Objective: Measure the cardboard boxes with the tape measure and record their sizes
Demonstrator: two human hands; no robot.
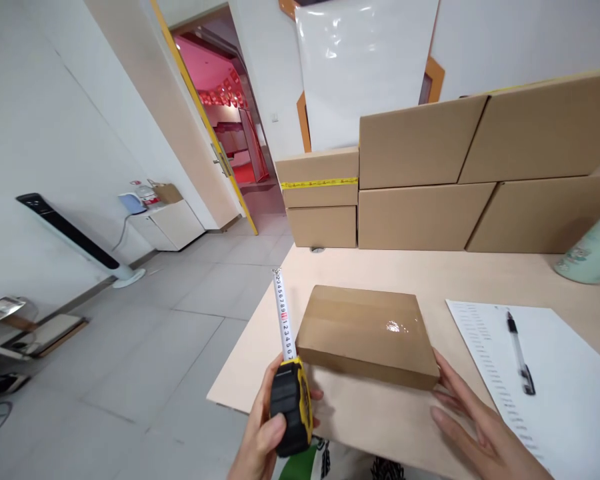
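The left hand (pixel 263 433) grips a black and yellow tape measure (pixel 291 405), the fingers closed around its case and the thumb lying on the front of it. The white blade (pixel 283 313) is pulled out and runs away from the person along the left side of a flat cardboard box (pixel 367 333), just beside it; if the blade touches the box, it is not possible to tell. The box lies on a light wooden table (pixel 380 413), near the front edge. The right hand (pixel 480 427) rests flat on the table with the fingers stretched and open, and the fingertips touch the near right corner of the box. To the right of the box lies a printed sheet of paper (pixel 570 393) with a pen (pixel 520 357) on top of it. A pale green bottle (pixel 593 250) lies on its side further right. Larger cardboard boxes (pixel 425 173) are stacked at the back of the table. A tower fan (pixel 70 237) stands on the floor by the left wall
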